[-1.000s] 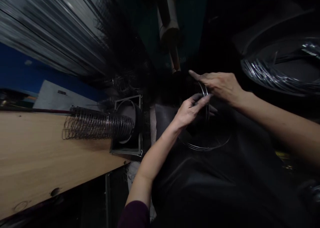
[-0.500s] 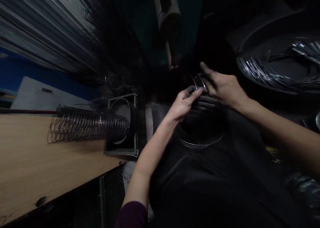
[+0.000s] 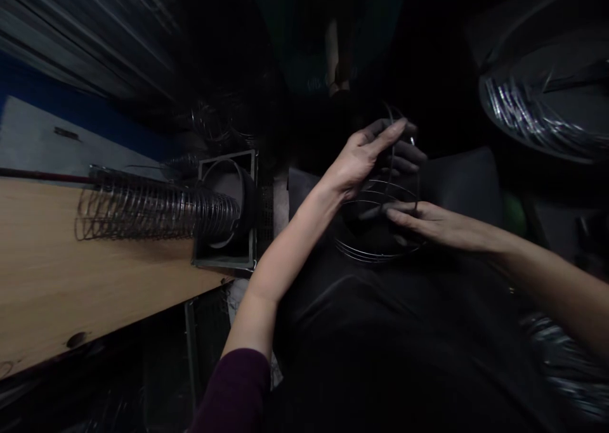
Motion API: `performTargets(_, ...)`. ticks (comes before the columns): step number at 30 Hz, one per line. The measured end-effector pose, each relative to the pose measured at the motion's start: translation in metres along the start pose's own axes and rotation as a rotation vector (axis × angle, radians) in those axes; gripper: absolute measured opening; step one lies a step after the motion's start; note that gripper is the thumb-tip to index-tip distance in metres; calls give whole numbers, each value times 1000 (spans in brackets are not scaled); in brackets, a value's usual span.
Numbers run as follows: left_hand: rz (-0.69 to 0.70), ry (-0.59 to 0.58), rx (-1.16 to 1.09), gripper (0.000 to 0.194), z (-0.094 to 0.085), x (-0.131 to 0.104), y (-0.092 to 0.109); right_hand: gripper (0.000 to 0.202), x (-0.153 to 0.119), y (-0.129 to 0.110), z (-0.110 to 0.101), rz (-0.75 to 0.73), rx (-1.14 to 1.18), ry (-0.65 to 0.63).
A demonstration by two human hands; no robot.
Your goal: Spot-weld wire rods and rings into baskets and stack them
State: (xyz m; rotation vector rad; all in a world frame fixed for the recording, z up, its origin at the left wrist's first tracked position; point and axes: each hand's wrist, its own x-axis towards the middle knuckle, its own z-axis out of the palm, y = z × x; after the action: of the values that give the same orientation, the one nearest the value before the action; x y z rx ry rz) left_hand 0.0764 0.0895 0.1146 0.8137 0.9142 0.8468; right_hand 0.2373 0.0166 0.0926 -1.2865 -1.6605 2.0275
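Both of my hands hold a thin metal wire ring, dark against the background and partly smeared by motion. My left hand pinches its upper part between thumb and fingers. Lower and to the right, my right hand is closed on the ring's bottom part, thumb on top. Whether it is one ring or two together I cannot tell. Just below the hands, several shiny wire rings rest on the dark cloth over my lap.
To the left, a row of wire rings hangs along a rod above a wooden board. It reaches into a round holder in a square metal frame. At the upper right, a round tray bears many shiny wires.
My left hand has risen with the wire ring. My right hand has come down from beside it to the ring's lower part. The view has shifted slightly.
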Motion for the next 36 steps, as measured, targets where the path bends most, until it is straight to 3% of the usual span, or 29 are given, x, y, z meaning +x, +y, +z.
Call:
performTargets(2, 92, -50, 208, 39, -4, -24, 0, 60, 1, 4, 4, 5, -10, 0)
performTargets(4, 232, -50, 493, 38, -11, -61, -12, 59, 3, 5, 5, -6, 17, 112)
performTargets(6, 355, -88, 860, 44, -21, -100, -40, 58, 5, 0, 2, -34, 71, 273)
performTargets(8, 376, -101, 1293, 64, -36, -124, -82, 54, 9, -10, -1, -91, 123, 386)
performTargets(11, 435, -6, 1650, 58, -56, -120, -138, 47, 17, -21, 1, -151, 165, 391)
performTargets(13, 529, 98, 1695, 53, -63, -100, -152, 46, 23, -20, 6, -158, 174, 394)
performTargets(15, 643, 183, 1659, 63, -66, -79, -141, 45, 29, -18, 7, -168, 188, 437)
performTargets(18, 843, 257, 1506, 71, -67, -59, -98, 47, 41, -25, -1, -159, 259, 496)
performTargets(21, 1023, 332, 1305, 59, -67, -45, -59, 54, 56, -52, -18, -118, 334, 502)
performTargets(25, 1167, 405, 1194, 59, -69, -20, -26, 52, 74, -97, -42, -186, 326, 490)
performTargets(30, 1282, 434, 1158, 63, -76, 8, -2, 51, 98, -125, -58, -187, 307, 488)
performTargets(36, 1295, 398, 1090, 68, -88, 24, 2, 49, 119, -123, -68, -173, 309, 519)
